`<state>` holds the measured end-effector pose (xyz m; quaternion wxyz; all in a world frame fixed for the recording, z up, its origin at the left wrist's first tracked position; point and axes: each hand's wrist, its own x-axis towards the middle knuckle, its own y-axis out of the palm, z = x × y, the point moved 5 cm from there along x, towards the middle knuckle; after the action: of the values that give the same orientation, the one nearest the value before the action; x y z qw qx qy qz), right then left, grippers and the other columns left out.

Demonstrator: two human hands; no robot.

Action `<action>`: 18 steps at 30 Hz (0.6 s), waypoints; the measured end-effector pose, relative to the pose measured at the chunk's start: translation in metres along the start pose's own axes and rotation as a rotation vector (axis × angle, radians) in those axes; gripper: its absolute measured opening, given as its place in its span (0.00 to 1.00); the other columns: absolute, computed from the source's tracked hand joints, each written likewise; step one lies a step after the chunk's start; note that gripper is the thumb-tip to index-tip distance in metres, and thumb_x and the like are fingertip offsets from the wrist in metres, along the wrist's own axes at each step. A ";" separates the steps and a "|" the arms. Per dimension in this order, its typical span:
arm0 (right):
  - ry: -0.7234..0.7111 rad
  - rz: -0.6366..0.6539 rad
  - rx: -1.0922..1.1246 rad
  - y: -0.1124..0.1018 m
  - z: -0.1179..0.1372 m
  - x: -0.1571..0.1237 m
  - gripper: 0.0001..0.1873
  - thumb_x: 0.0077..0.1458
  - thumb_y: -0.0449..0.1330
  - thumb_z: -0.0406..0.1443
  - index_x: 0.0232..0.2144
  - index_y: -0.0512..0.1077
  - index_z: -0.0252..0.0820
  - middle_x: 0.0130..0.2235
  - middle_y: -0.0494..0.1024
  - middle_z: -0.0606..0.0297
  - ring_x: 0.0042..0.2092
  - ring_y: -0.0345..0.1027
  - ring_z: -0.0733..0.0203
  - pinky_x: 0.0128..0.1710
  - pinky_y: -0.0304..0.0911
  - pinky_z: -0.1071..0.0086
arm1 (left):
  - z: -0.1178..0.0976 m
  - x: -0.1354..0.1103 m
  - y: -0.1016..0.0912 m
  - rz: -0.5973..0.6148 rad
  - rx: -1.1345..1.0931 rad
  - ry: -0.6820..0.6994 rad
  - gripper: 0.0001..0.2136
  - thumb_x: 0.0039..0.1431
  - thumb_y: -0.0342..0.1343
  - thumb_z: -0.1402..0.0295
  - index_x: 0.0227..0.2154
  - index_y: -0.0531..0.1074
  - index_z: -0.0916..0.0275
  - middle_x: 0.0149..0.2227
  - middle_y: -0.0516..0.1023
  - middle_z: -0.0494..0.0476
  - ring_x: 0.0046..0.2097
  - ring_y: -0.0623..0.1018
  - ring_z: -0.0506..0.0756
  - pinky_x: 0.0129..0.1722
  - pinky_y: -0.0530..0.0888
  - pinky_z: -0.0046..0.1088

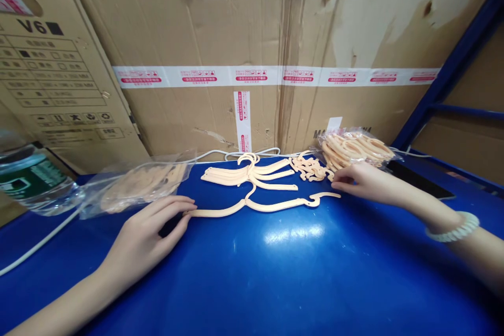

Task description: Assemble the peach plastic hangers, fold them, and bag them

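Note:
A peach-coloured plastic hanger (275, 207) lies unfolded on the blue table, its hook pointing away from me. My left hand (151, 228) pinches the hanger's left tip between thumb and fingers. At its right end sits a small curved piece with a straight arm (315, 200). My right hand (360, 181) is closed at the right edge of a pile of small curved pieces (309, 168); whatever its fingertips hold is hidden. Behind the unfolded hanger, several more hangers (226, 174) lie stacked with their hooks together.
A clear bag of peach parts (354, 148) stands behind my right hand, and another bag (142, 186) lies behind my left. A water bottle (35, 178) is at far left. A dark flat object (421, 179) lies at right. Cardboard boxes (197, 26) wall the back; a white cable (43, 244) crosses the table.

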<state>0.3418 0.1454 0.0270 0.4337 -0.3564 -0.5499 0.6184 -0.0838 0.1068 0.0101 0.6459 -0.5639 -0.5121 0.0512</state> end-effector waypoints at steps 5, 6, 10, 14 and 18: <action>0.005 -0.098 -0.025 -0.004 0.004 -0.002 0.16 0.61 0.52 0.41 0.30 0.76 0.40 0.30 0.80 0.58 0.30 0.71 0.55 0.31 0.60 0.64 | -0.004 -0.001 0.000 0.029 0.017 0.054 0.07 0.66 0.53 0.67 0.44 0.74 0.56 0.48 0.77 0.54 0.48 0.77 0.56 0.51 0.72 0.34; 0.008 -0.122 -0.034 -0.004 0.004 -0.002 0.16 0.61 0.52 0.41 0.31 0.76 0.40 0.30 0.81 0.58 0.30 0.71 0.55 0.31 0.60 0.64 | -0.005 -0.001 0.001 0.046 0.019 0.070 0.07 0.66 0.52 0.68 0.44 0.73 0.56 0.48 0.77 0.55 0.48 0.77 0.56 0.51 0.72 0.33; -0.018 -0.220 -0.016 -0.005 0.009 -0.001 0.16 0.61 0.52 0.41 0.30 0.76 0.41 0.28 0.80 0.60 0.28 0.71 0.56 0.30 0.61 0.65 | -0.013 -0.001 0.004 0.094 0.008 0.172 0.11 0.67 0.51 0.73 0.49 0.72 0.56 0.50 0.76 0.57 0.50 0.76 0.56 0.50 0.72 0.34; -0.080 -0.319 0.127 -0.003 0.019 0.001 0.13 0.61 0.53 0.39 0.31 0.76 0.41 0.31 0.81 0.61 0.31 0.73 0.57 0.31 0.63 0.66 | -0.021 -0.001 0.003 0.077 0.036 0.272 0.13 0.67 0.50 0.76 0.50 0.72 0.58 0.49 0.77 0.58 0.50 0.76 0.57 0.50 0.72 0.35; -0.126 -0.359 0.253 0.002 0.036 0.004 0.10 0.59 0.54 0.35 0.35 0.76 0.41 0.36 0.82 0.60 0.34 0.75 0.58 0.31 0.66 0.68 | -0.029 0.001 0.000 0.065 0.138 0.378 0.13 0.65 0.51 0.77 0.49 0.73 0.59 0.48 0.79 0.59 0.49 0.77 0.59 0.50 0.72 0.37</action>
<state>0.3072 0.1356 0.0301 0.5428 -0.1560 -0.5485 0.6165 -0.0621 0.0876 0.0159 0.7657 -0.5339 -0.3587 0.0004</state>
